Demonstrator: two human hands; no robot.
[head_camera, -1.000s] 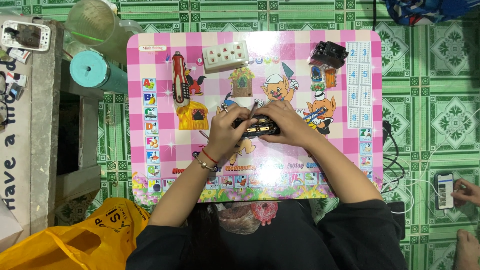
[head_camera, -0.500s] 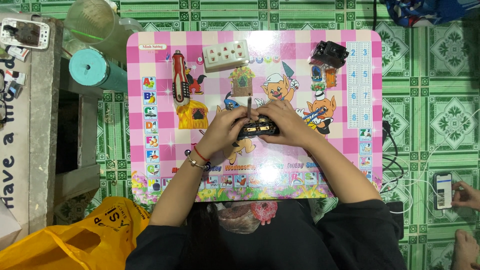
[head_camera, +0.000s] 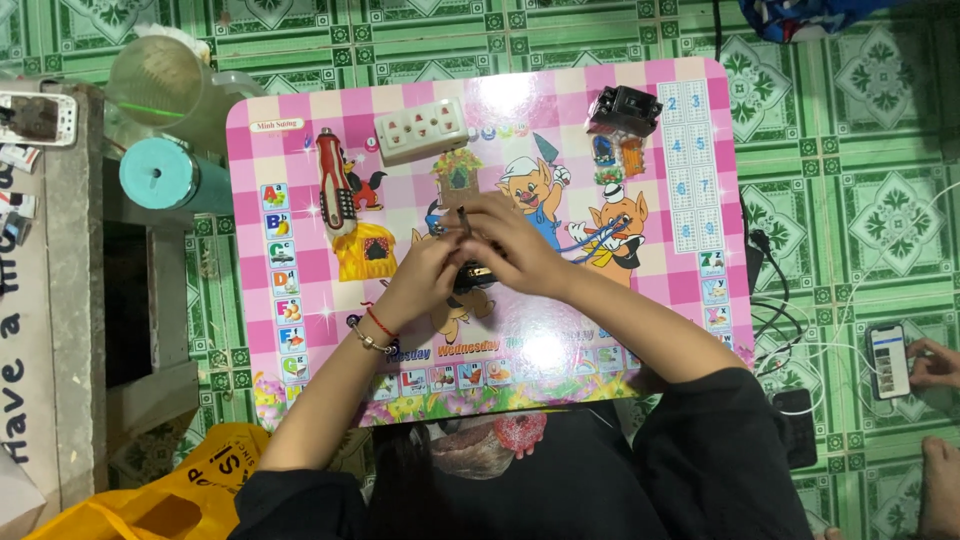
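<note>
— While both my hands meet mid-surface, what are they doing?
— My left hand (head_camera: 425, 275) and right hand (head_camera: 510, 250) close on a small black electrical part (head_camera: 472, 274), steadying it over the pink surface (head_camera: 300, 130); a thin tool (head_camera: 464, 222) sticks up between them.
— And the white socket strip (head_camera: 421, 130)?
— Parked at the far edge.

A lit phone screen (head_camera: 889, 361), a small upright rectangle showing white and blue, lies on the green tiled floor (head_camera: 860, 200) off the pink table's right edge, with another person's hand (head_camera: 935, 362) at it. A yellow plastic bag (head_camera: 170, 490) with dark lettering sits below the table's bottom-left corner. A white sign (head_camera: 12, 380) with black lettering runs along the far left.
</note>
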